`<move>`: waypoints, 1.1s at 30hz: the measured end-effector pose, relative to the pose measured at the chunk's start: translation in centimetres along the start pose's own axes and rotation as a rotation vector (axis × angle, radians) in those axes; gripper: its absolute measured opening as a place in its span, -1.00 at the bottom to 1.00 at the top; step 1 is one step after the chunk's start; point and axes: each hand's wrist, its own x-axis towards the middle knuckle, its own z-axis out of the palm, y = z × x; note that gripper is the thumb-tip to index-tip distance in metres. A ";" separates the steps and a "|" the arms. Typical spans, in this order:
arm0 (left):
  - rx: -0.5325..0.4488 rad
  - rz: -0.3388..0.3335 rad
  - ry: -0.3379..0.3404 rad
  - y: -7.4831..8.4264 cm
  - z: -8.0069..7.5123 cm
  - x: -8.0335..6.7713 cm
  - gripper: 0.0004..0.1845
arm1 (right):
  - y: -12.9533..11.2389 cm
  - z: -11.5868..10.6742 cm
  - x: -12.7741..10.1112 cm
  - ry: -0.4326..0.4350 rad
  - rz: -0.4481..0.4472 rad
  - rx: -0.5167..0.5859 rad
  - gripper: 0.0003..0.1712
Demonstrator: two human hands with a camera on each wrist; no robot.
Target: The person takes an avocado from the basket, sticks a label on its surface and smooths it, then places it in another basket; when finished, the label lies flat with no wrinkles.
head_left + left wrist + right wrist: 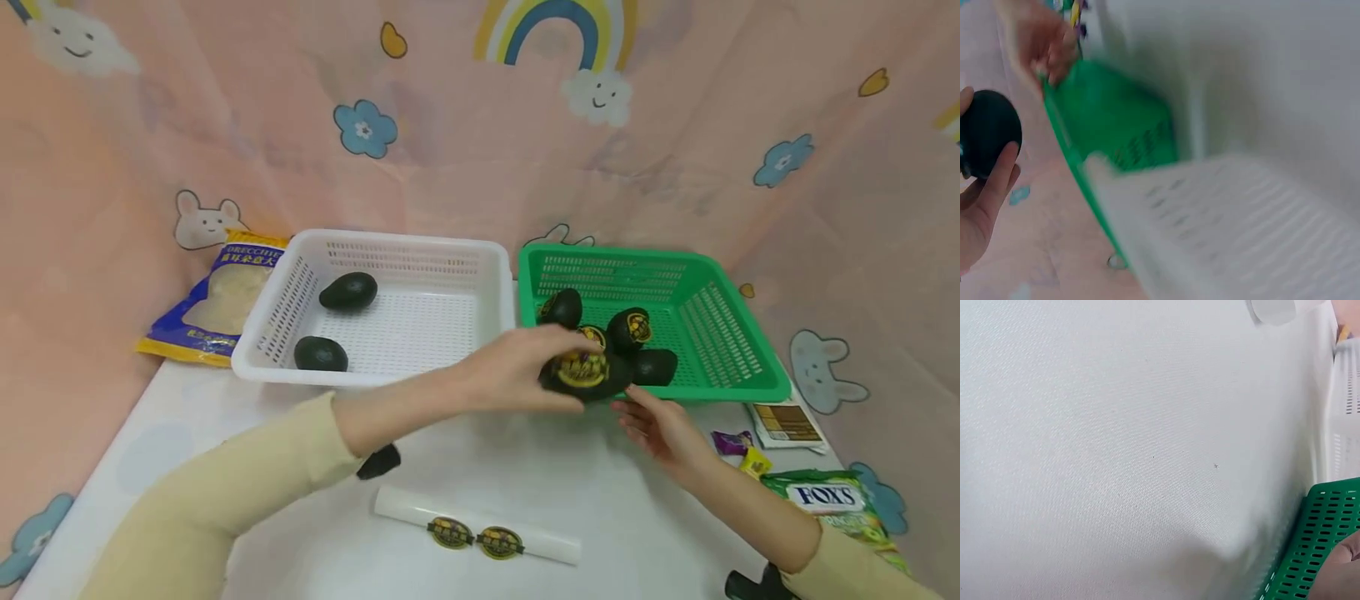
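So, a dark avocado (587, 375) with a round yellow-and-black sticker is gripped by the left hand (517, 367), fingers curled over the top of it, right at the front rim of the green basket (750, 367). In the left wrist view the same fruit is seen wrapped by the thumb and fingers, though that shot is pretty blurred. The right hand (660, 425) is held just below and to the right of the avocado, fingers relaxed and loosely spread, nothing gripped; whether the fingertips are actually touching the fruit can't be told. Only a sliver of it is caught at the bottom corner of the right wrist view, beside the basket wall.

Four more stickered avocados (632, 327) are bunched inside the green basket, just behind the held one. To the left of the green basket, touching it side by side, a white basket (405, 250) is set, with two plain avocados (348, 291) lying near its left wall. A blue and yellow pasta bag (225, 296) is propped to the left of that. In front of the green basket, on the white worktop (225, 400), a strip of backing paper (480, 527) with two stickers left on it is laid out. Candy packets (832, 500) are piled to the right of the green basket.
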 end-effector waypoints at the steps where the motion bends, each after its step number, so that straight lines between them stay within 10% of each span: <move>1: 0.036 -0.005 0.019 -0.1 -0.7 1.7 -0.33 | 0.0 -0.1 0.1 0.003 0.001 -0.020 -0.80; 5: 0.197 -0.133 0.000 -1.6 -1.7 7.4 -0.34 | 0.3 -0.4 0.4 0.000 -0.002 -0.072 -0.78; 10: 0.353 -0.278 -0.173 -3.7 0.5 10.0 -0.34 | 0.6 -0.5 0.7 -0.005 -0.003 -0.097 -0.72; 14: 0.428 -0.275 -0.269 -4.2 2.1 10.2 -0.34 | 0.7 -0.6 0.6 -0.012 -0.011 -0.108 -0.68; 25: 0.402 -0.307 -0.275 -4.3 1.9 10.0 -0.32 | 0.7 -0.7 0.9 -0.041 -0.025 -0.128 -0.64; 33: 0.274 -0.176 -0.095 -4.2 -2.2 6.5 -0.63 | 0.8 -1.0 0.8 -0.050 -0.040 -0.122 -0.65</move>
